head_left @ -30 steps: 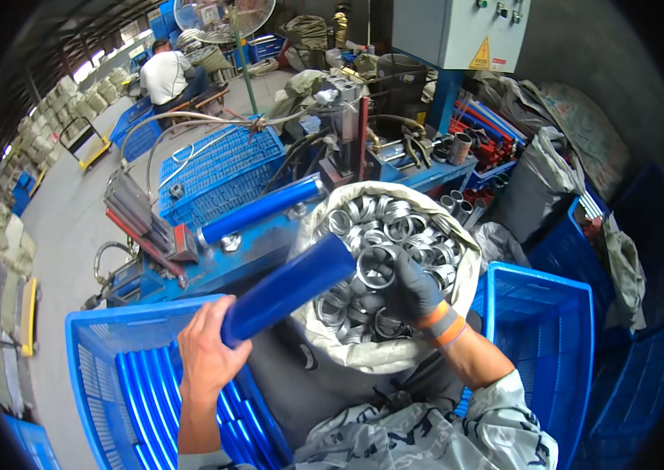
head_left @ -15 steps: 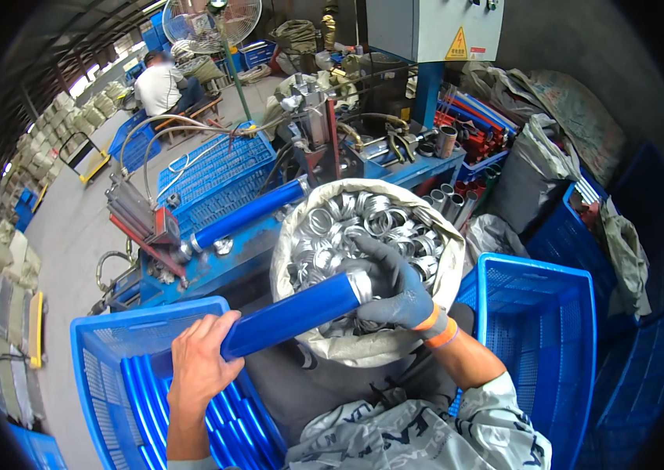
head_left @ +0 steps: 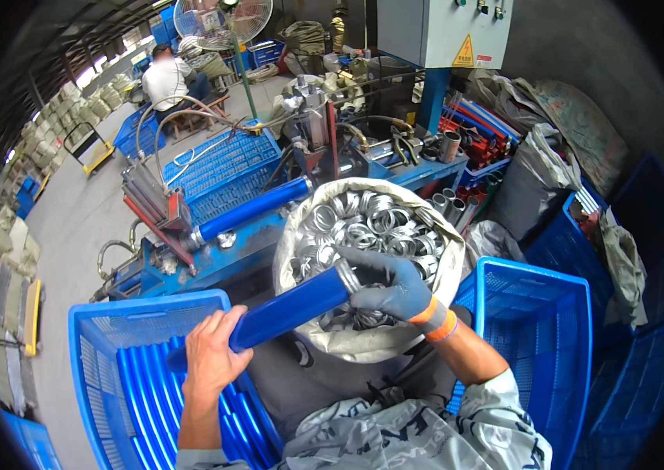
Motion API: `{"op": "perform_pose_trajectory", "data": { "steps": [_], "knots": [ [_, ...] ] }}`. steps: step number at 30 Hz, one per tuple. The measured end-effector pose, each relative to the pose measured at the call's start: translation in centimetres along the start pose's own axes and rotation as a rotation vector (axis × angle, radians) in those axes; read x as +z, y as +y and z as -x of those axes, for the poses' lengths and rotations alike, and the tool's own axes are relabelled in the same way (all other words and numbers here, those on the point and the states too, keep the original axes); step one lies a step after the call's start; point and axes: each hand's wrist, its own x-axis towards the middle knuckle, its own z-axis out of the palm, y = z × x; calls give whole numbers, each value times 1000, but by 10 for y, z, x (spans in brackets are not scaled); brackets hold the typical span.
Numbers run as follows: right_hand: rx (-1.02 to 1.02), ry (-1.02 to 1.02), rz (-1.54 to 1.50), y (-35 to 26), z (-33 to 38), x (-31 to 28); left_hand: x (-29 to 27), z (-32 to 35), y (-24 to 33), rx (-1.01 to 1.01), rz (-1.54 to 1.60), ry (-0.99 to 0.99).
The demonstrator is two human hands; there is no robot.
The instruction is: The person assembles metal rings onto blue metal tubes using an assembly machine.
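Item: blue tube (head_left: 289,309), lowered from its earlier raised tilt, lay across the lap. Left hand (head_left: 210,356) gripped its near end; gloved right hand (head_left: 394,286) now clasped a metal ring (head_left: 345,276) onto the far end, above the sack of rings (head_left: 371,227).

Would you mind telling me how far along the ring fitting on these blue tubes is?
Done: blue tubes lie in the left crate. In hand: left hand holds a blue tube; gloved right hand presses a ring on. Left: many rings fill the sack.
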Motion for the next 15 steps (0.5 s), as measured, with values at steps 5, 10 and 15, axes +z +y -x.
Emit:
{"op": "perform_pose_trajectory", "data": {
  "steps": [5, 10, 15],
  "knots": [
    [-74, 71, 246, -26, -64, -43, 22, 39, -18, -170, 163, 121],
    [-130, 74, 1159, 19, -136, -51, 37, 54, -27, -212, 311, 138],
    [-174, 107, 1512, 72, -181, -62, 44, 59, -26, -219, 496, 118]
  ]
}}
